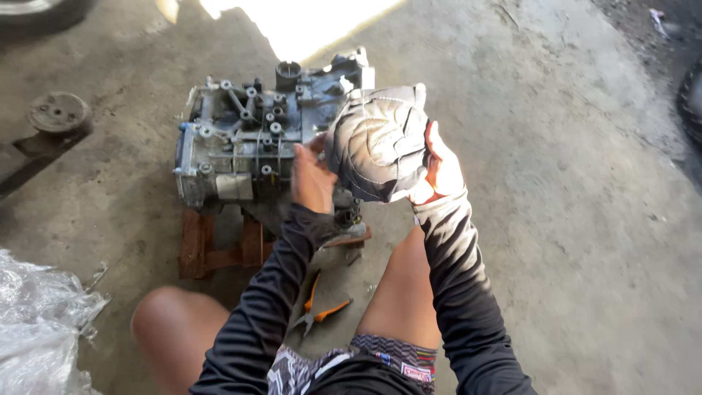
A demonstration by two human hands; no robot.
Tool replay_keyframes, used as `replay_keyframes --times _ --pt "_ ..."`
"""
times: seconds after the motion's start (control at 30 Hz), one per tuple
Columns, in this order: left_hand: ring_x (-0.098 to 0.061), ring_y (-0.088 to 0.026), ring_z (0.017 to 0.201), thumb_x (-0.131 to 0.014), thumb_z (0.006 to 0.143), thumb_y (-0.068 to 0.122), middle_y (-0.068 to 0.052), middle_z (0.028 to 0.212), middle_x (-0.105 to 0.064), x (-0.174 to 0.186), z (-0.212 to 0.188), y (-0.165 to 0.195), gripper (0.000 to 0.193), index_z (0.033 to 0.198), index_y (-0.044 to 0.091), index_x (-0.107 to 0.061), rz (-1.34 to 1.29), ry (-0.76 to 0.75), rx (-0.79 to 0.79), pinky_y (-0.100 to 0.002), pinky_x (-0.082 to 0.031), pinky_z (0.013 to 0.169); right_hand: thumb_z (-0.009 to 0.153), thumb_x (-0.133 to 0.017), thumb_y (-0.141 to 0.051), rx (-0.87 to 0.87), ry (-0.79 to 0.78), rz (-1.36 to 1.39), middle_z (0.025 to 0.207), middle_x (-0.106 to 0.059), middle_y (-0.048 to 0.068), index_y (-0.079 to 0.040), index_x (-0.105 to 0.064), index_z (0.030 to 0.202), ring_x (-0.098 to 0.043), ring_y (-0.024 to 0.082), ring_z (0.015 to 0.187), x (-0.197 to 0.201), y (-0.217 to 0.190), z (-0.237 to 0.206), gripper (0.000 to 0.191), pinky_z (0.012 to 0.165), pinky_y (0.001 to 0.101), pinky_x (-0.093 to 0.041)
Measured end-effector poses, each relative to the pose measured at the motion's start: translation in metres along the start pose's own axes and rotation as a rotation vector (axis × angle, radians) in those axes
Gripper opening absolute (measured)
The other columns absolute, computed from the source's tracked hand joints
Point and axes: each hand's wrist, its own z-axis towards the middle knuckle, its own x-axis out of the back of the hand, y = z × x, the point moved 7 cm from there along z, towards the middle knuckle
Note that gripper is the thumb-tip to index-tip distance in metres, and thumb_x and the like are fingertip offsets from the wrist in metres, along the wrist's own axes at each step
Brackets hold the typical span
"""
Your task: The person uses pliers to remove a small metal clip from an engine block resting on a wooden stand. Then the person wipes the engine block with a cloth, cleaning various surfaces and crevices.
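Above the gearbox casing on the concrete floor, we hold a grey cap in 2 hands: left hand and right hand, fingers gripping its edges. We seem to be inspecting it; orange pliers lie between our knees.

Bare grey concrete floor stained and scuffed, bright patch of sunlight at top centre, crumpled clear plastic sheet at lower left, dark tyre edge at right, round metal disc at upper left
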Motion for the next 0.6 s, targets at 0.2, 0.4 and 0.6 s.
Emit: replay_keyframes --times 0.2,0.4,0.6 --pt "-0.049 -0.029 0.144 -0.044 0.1 0.069 -0.009 0.159 -0.048 -0.035 -0.073 0.003 0.082 0.159 0.013 -0.04 -0.482 -0.236 0.23 -0.049 -0.036 0.123 0.107 -0.05 -0.041 -0.072 0.116 -0.035 0.15 -0.057 0.017 0.0 -0.047 0.151 -0.055 0.033 0.137 -0.014 0.06 -0.021 0.059 0.117 0.0487 -0.043" --pt "-0.052 -0.04 0.14 -0.045 0.105 0.065 -0.017 0.159 -0.047 0.004 -0.116 0.062 0.071 0.159 0.019 -0.038 -0.573 -0.301 0.109 -0.058 -0.046 0.113 0.108 -0.059 -0.033 0.102 0.128 -0.704 0.138 -0.064 0.009 0.004 -0.057 0.124 -0.06 0.026 0.121 0.003 0.062 -0.026 0.04 0.091 0.0456 -0.052" --pt "-0.062 -0.039 0.093 -0.047 0.106 0.045 -0.01 0.136 -0.071 0.176 -0.177 0.208 0.06 0.16 0.02 -0.052 1.545 0.715 0.004 -0.045 -0.053 0.08 0.105 -0.056 -0.039 0.429 0.467 -1.156 0.12 -0.073 0.009 -0.008 -0.057 0.136 -0.068 0.018 0.111 0.061 -0.031 0.03 0.044 0.088 0.0319 -0.049"
